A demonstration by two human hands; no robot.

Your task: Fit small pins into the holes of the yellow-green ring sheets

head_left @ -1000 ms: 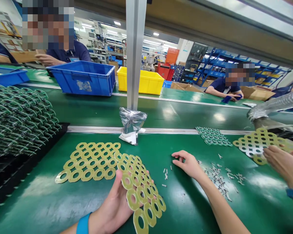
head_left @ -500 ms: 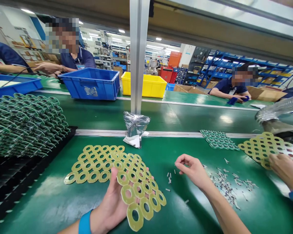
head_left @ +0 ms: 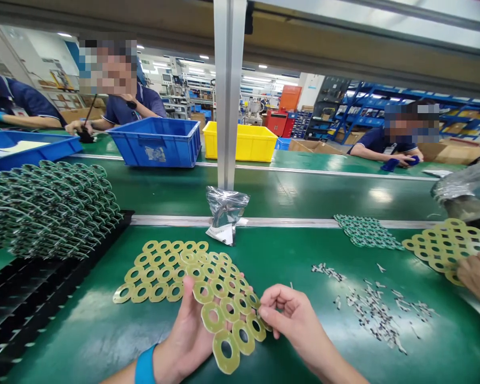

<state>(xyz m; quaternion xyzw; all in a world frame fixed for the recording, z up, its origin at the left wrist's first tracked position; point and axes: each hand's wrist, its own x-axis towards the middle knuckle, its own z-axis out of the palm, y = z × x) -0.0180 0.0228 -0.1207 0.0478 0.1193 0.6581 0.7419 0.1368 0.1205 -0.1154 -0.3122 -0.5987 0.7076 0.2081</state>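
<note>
Green tabletop [head_left: 324,250] is carrying scattered small pins [head_left: 370,309]. Just above it, the left hand [head_left: 184,336] is gripping a yellow ring sheet [head_left: 228,309] from beneath, thumb on top, while the right hand [head_left: 294,320], fingers curled, is pinching the sheet's right edge.

No legible text anywhere; label [head_left: 155,154] on the blue bin [head_left: 178,137] too blurry.

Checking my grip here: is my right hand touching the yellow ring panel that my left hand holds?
Touching. The head view shows the right hand, fingertips pinching the right edge of the yellow ring panel, which the left hand holds.
</note>
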